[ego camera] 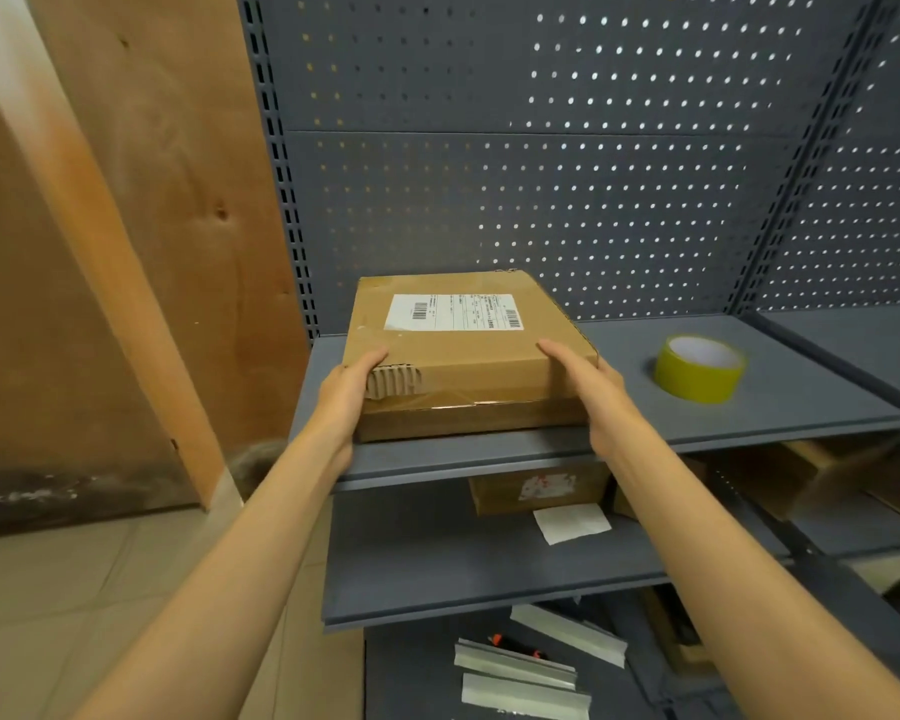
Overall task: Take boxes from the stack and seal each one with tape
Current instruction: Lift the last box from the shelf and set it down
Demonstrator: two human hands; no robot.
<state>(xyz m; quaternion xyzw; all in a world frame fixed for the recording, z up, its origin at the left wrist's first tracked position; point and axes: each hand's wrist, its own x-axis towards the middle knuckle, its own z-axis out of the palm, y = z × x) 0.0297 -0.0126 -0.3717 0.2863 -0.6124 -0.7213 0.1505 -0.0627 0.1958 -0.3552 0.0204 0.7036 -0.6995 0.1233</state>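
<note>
A flat brown cardboard box point(463, 356) with a white shipping label lies on the upper grey shelf point(697, 418), its front edge near the shelf's lip. Torn corrugated card shows at its front left corner. My left hand point(352, 392) grips that front left corner, thumb on top and fingers down the left side. On the front right corner my right hand point(591, 387) holds the box, thumb lying on the top face and palm against the right side. A roll of yellow-green tape point(697, 368) stands on the same shelf, to the right of the box and apart from it.
A grey pegboard back panel point(567, 174) rises behind the shelf. The lower shelf point(463, 569) carries another brown box point(536, 488) and a white paper slip point(572, 522). Metal strips point(520, 672) lie at the bottom. Plywood point(126, 200) leans at the left.
</note>
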